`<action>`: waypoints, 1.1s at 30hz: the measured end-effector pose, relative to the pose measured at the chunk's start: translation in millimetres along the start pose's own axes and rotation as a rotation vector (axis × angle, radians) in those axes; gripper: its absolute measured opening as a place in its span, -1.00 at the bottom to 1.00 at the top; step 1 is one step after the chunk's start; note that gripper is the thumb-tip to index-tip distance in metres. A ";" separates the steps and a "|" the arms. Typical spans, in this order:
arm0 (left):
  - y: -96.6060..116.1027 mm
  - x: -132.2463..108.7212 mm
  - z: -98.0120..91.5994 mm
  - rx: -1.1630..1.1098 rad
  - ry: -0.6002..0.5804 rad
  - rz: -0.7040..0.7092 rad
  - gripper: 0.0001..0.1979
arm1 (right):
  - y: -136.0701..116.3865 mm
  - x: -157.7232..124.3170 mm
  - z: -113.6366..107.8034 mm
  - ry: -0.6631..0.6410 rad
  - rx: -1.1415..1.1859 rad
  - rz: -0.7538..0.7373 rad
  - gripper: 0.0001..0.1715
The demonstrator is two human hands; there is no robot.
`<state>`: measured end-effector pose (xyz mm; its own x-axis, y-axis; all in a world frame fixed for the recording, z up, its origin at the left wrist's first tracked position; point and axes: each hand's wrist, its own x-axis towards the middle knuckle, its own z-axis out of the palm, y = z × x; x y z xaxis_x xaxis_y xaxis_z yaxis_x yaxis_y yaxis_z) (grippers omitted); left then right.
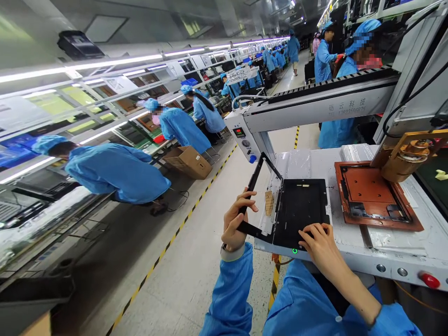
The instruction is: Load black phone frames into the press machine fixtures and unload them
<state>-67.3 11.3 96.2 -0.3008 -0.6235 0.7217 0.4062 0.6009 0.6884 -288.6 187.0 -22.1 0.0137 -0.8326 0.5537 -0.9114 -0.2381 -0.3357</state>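
Observation:
My left hand (238, 219) grips the side of a thin black rectangular frame (252, 229), fingers and thumb closed around it. The frame stands tilted up, with its inner edge along the left side of a flat black panel (301, 205). Whether the two are joined there I cannot tell. My right hand (320, 238) presses bent fingers onto the panel's near right corner, at the front of the white machine bed (332, 168). A small tan piece (269, 203) shows through the frame's opening.
To the right, a reddish-brown fixture (378, 196) holds another dark frame, below a brass-coloured machine head (406, 163). The machine's arm (315, 100) crosses above the bed. A red button (430, 280) sits on the front edge. People in blue work at benches left; a cardboard box (189, 162) is on the floor.

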 end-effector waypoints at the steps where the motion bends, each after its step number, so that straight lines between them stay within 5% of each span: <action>1: 0.0 0.4 1.5 0.004 -0.002 0.002 -0.56 | -3.1 -1.1 -3.2 0.004 -0.019 0.006 -0.73; 6: 3.3 -2.6 18.8 0.102 -0.005 0.049 -0.67 | -27.4 -11.5 -24.3 0.055 -0.024 0.009 -0.63; 10: 6.8 -13.9 55.1 0.231 -0.041 0.141 -0.82 | -47.0 -27.6 -45.8 0.054 0.211 0.026 -0.65; 14: -1.2 -30.9 99.3 0.362 -0.316 0.237 -0.94 | -43.1 -51.2 -65.5 0.106 0.263 0.101 -0.65; 19: -26.9 -60.0 137.7 0.517 -0.647 0.346 -0.87 | -8.7 -93.1 -94.1 0.223 0.169 0.293 -0.67; 27: -39.0 -85.7 149.5 0.508 -0.695 0.364 -0.92 | 49.6 -154.1 -163.0 0.367 0.002 0.481 -0.83; 30: -27.8 -93.6 151.1 0.426 -0.667 0.254 -0.82 | 54.9 -154.9 -184.3 0.378 0.101 0.494 -0.85; 33: -20.2 -109.7 147.1 0.371 -0.648 0.128 -0.77 | 51.8 -142.7 -214.5 0.381 0.293 0.530 -0.63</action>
<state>-169.5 141.1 13.8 -0.7641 -0.1879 0.6172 0.1896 0.8490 0.4932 -425.9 400.8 45.0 -0.5933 -0.6540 0.4692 -0.6071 -0.0192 -0.7944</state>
